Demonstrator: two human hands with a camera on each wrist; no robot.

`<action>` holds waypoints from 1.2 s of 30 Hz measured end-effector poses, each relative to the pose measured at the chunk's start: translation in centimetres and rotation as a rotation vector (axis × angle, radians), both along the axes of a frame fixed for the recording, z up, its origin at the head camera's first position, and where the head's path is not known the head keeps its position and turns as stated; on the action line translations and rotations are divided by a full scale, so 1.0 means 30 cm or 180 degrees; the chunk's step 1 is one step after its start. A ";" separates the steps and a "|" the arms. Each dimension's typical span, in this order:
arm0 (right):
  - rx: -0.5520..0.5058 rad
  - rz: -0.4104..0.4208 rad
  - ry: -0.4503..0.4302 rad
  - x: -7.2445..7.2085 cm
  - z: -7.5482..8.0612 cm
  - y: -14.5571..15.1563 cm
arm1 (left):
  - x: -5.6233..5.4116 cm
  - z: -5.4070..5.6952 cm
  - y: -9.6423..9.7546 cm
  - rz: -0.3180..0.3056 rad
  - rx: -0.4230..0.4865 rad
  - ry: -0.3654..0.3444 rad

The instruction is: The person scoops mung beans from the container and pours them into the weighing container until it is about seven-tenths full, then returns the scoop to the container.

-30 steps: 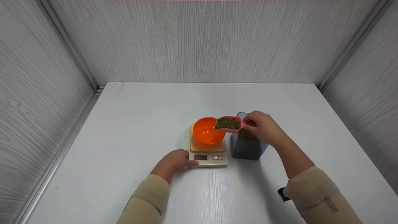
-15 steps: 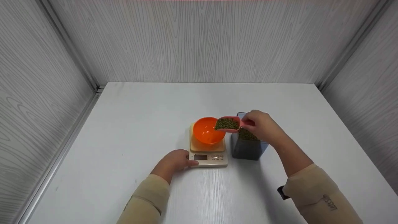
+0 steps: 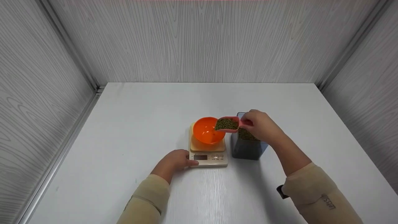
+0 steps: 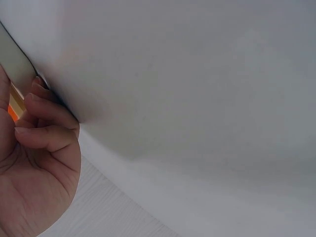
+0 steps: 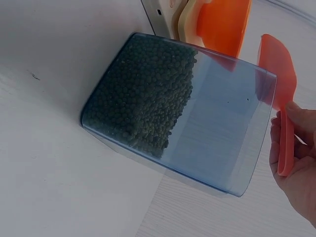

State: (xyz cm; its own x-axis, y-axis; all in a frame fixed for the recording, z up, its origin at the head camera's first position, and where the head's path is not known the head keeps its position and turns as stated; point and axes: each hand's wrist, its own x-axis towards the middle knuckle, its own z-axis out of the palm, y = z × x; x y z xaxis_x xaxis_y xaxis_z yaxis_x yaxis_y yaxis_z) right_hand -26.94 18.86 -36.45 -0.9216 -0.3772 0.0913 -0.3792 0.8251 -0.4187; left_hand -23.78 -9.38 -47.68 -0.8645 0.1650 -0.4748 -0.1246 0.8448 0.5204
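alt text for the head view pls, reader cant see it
A right hand holds a pinkish-red scoop of small green beans over the right edge of an orange bowl on a kitchen scale. The left hand grips the scale's near left side; a bluish container of similar beans stands to its right.

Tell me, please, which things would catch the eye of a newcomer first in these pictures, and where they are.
Probably the bright orange bowl, which sits on the scale near the middle of the white table. Next comes the red scoop heaped with small green beans, in the right hand at the bowl's right rim. Just right of the scale stands a clear bluish container, partly filled with similar beans.
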 end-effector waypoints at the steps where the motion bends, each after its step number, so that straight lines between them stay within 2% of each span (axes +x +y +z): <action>1: 0.0002 -0.0008 -0.0012 0.000 0.000 -0.001 | 0.000 0.000 0.000 -0.0003 -0.0001 -0.0002; 11: -0.0011 -0.0034 -0.0096 -0.007 -0.011 -0.002 | 0.001 0.002 -0.001 -0.0005 0.0011 0.0008; 14: 0.0006 -0.0020 -0.0081 -0.007 -0.014 0.001 | -0.001 -0.001 -0.001 -0.0026 0.0007 0.0017; 27: -0.0027 0.0067 0.0061 -0.003 -0.009 0.005 | -0.003 -0.005 0.002 0.0097 0.0001 -0.0040; 36: 0.0014 0.0072 0.0108 -0.006 0.002 0.005 | -0.001 0.001 -0.002 0.0043 -0.0013 -0.0013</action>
State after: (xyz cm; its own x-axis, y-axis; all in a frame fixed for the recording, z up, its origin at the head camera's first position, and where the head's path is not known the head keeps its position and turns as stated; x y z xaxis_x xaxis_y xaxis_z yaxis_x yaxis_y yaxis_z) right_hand -27.12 19.01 -36.38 -0.9092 -0.3985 0.1206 -0.4118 0.8179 -0.4018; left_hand -23.80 -9.44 -47.65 -0.8647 0.1513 -0.4790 -0.1382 0.8451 0.5164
